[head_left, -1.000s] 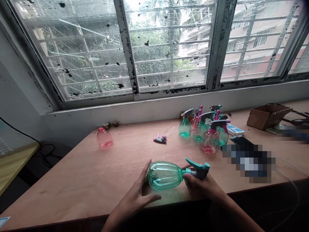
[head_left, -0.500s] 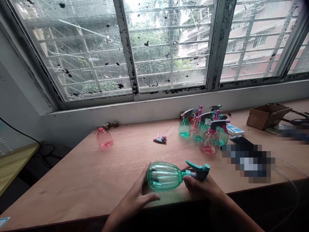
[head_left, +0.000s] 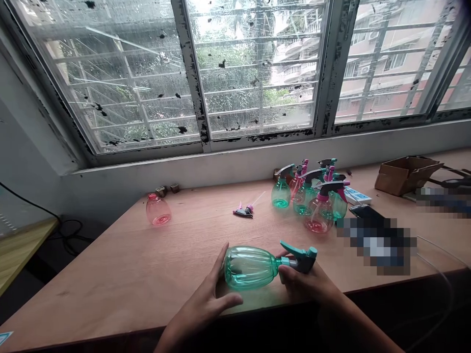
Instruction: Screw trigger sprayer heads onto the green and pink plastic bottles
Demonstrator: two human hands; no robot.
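Note:
A green transparent spray bottle [head_left: 252,267] lies on its side between my two hands, close to the table's front edge, its nozzle pointing right. Its neck and collar are pinched by my right hand [head_left: 303,280], just under the dark sprayer head with its teal trigger [head_left: 298,251]. My left hand [head_left: 217,291] cups the bottle's base, fingers behind it and thumb spread out below. A pink bottle [head_left: 159,211] with no sprayer stands at the far left. Beyond my hands lies a loose pink and dark sprayer head [head_left: 244,211] with its thin tube.
Several green and pink spray bottles [head_left: 318,213] with heads on stand grouped at the back right. Beside them are a phone [head_left: 364,213], a white and blue box [head_left: 357,196] and an open cardboard box [head_left: 405,177]. Windows run along the wall behind the wooden table [head_left: 110,274].
Almost nothing differs. Both hands keep hold of the green spray bottle in the same pose, and the whole view has shifted very slightly.

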